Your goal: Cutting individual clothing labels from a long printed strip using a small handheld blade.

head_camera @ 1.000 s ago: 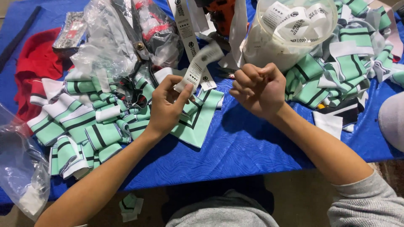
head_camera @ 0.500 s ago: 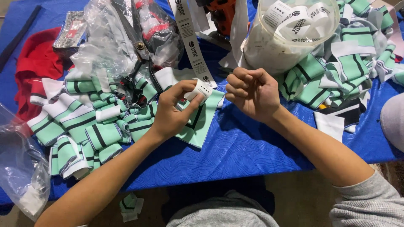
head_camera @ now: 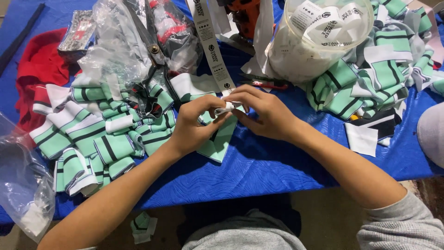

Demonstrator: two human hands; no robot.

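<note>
Both of my hands now meet over one small white label (head_camera: 227, 108), pinched and folded between their fingertips just above a mint-green knit piece (head_camera: 221, 139) that lies flat on the blue bench (head_camera: 277, 171). The left hand (head_camera: 194, 125) is curled nearly shut, thumb and forefinger closed on the near end of the label; the right hand (head_camera: 266, 113) is likewise curled, its fingertips pressing the other end. A second ago the hands were apart, the left holding a flat label up and the right drawn in on itself with the strip above it; since then they have come together and the label has gone from flat to doubled over. I judge that the label has been separated from the long printed label strip (head_camera: 210, 44), which hangs down to just above my fingers, and is being folded for the knit piece under it.

To the left lies a heap of green, white and black striped collars (head_camera: 101, 139), with crumpled clear plastic bags (head_camera: 120, 51) above it and red cloth (head_camera: 37, 74) beyond. To the right stands a clear tub of cut labels (head_camera: 323, 32), another striped pile (head_camera: 370, 78) beside it.
</note>
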